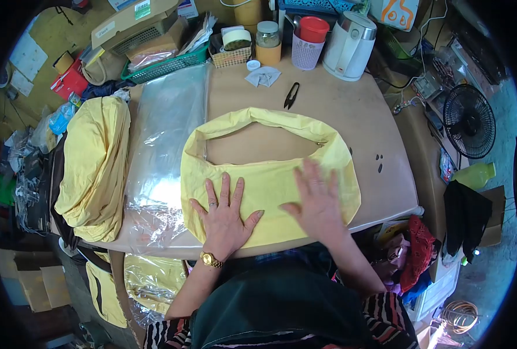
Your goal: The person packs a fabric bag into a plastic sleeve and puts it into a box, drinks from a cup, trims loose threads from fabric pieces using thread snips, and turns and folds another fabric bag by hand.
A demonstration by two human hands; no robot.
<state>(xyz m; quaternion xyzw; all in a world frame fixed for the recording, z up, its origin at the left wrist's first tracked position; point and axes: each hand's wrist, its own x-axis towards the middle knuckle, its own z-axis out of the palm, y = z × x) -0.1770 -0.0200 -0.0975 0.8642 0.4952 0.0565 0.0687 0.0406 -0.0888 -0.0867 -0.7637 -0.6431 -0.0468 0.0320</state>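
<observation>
A yellow cloth bag (264, 218) lies flat on the brown table (380, 134), its wide strap looping away from me. My left hand (226, 218) rests on the bag's left part, palm down with fingers spread. Over the right part is my right hand (317, 203), fingers apart and slightly blurred; whether it touches the cloth I cannot tell. Neither hand holds anything. Small black thread snips (291, 96) lie beyond the strap. Left of the bag are clear plastic sheets (165, 134).
Folded yellow cloth (95, 168) is piled at the left. Along the back stand a green basket (165, 65), a jar (268, 43), a lilac cup (306, 53) and a white kettle (350, 46). A black fan (469, 121) is at the right.
</observation>
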